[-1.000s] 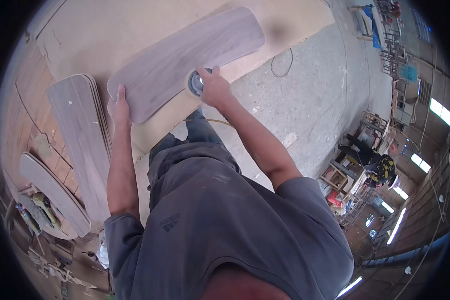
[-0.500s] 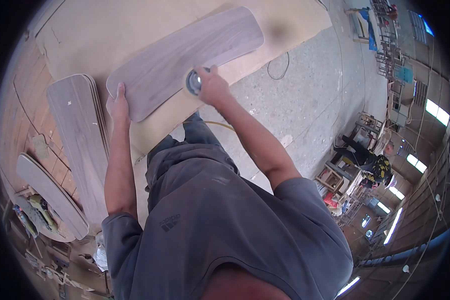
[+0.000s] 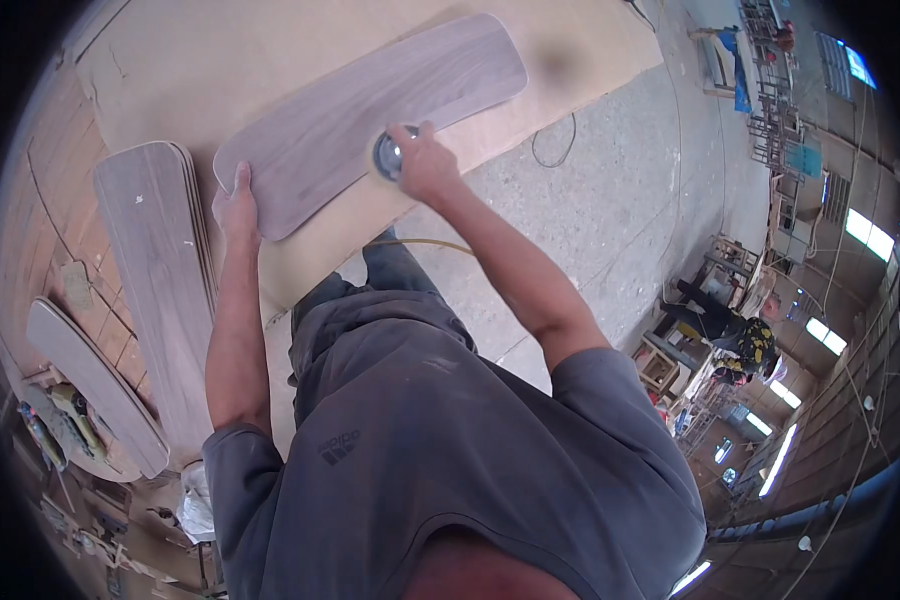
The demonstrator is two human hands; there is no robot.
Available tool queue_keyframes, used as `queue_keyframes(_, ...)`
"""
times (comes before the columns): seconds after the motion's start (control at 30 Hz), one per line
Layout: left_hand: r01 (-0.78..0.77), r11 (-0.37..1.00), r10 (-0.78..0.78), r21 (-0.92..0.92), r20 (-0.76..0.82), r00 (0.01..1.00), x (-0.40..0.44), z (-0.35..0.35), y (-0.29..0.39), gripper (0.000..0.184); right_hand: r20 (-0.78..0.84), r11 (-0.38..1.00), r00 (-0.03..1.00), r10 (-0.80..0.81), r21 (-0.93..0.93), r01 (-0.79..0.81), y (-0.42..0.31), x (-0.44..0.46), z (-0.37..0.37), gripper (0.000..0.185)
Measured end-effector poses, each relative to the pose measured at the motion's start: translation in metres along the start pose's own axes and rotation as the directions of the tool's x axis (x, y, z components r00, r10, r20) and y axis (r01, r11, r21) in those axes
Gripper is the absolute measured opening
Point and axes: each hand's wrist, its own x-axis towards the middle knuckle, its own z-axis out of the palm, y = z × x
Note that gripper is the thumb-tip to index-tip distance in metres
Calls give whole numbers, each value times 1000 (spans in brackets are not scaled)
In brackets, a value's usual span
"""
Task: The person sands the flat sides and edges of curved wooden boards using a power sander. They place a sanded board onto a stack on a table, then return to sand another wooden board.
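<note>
A long wooden board [image 3: 350,115] with rounded corners and greyish grain lies slantwise on the pale work surface [image 3: 180,60]. My left hand [image 3: 236,208] is closed on its near left end, thumb on top and the other fingers hidden by the edge. In my right hand [image 3: 430,168] is a round palm sander [image 3: 386,155], gripped from above. The sander sits at the board's near long edge, tilted, with part of it out past the edge. Whether its pad touches the wood I cannot tell.
Left of me lean a stack of similar boards [image 3: 155,250] and another curved board [image 3: 95,385]. A yellow hose [image 3: 425,243] runs by my legs. A thin cable loop [image 3: 555,145] lies on the concrete floor. Another person [image 3: 735,335] is at the far right among benches.
My right hand and the sander have moved up slightly along the board's near edge. My left hand keeps its place on the board.
</note>
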Motion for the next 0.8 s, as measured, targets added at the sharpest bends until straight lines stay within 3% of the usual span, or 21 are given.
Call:
queue_keyframes(0.07,-7,1000,7,18,9,1000,-3,1,6,53,-20,998,999,27,-57,-28,18,14,-9,62)
queue_keyframes(0.17,124,984,-107,-130,135,985,-6,-2,13,68,-118,991,988,101,-75,-110,40,33,-25,64)
queue_keyframes(0.27,341,785,-169,-517,352,921,-18,1,35,77,-191,981,963,192,7,-194,39,41,-33,56)
queue_keyframes(0.3,364,757,-158,-542,389,908,-20,0,38,79,-153,978,966,208,44,-203,33,40,-29,61)
queue_keyframes(0.47,473,647,-164,-598,496,853,-23,-4,37,85,-21,956,998,-63,284,67,-43,4,19,78)
queue_keyframes(0.53,430,654,-122,-622,475,872,-25,-5,27,81,-65,907,974,-219,354,227,-76,-19,20,79)
queue_keyframes(0.57,405,657,-95,-636,463,881,-25,-6,26,79,5,903,967,-254,359,236,-84,-27,13,78)
queue_keyframes(0.67,378,786,-127,-489,471,873,-19,-19,32,73,148,906,942,-302,351,235,-80,-36,4,77)
queue_keyframes(0.73,407,900,-288,-154,491,822,9,-45,43,69,155,925,949,-276,310,219,-41,-29,14,75)
queue_keyframes(0.77,405,914,-366,22,475,800,22,-53,46,68,73,943,972,-225,266,198,-16,-24,25,75)
queue_keyframes(0.8,234,962,-273,144,420,865,24,-50,46,67,-10,958,985,-173,229,171,5,-23,32,75)
